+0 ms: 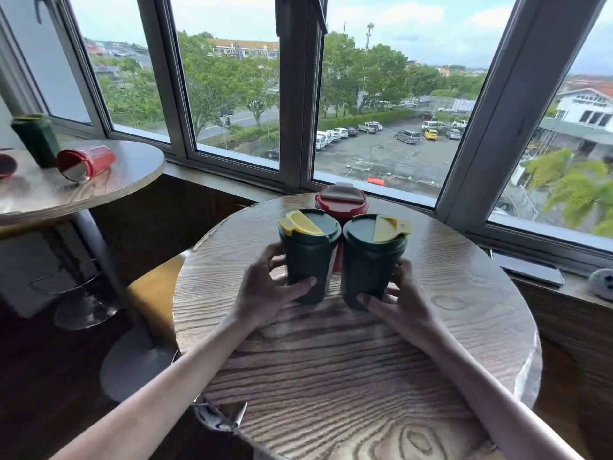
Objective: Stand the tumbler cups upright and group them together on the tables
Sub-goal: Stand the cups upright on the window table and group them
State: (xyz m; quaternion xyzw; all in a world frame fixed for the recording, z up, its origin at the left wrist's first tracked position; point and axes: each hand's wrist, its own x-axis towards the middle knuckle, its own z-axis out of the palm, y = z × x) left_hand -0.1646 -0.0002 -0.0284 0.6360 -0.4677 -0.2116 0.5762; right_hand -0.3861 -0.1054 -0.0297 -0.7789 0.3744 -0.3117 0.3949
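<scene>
While upright, tumblers [310, 257] between hands [265, 287].

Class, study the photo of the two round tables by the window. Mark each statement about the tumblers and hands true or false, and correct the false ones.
1. Each hand holds a green tumbler. True: the left hand holds the left green tumbler, the right hand the right green tumbler.
2. The red tumbler behind them lies on its side. False: it stands upright.
3. A red tumbler on the far table lies tipped over. True.
4. The green tumblers have white flaps. False: yellow.
</scene>
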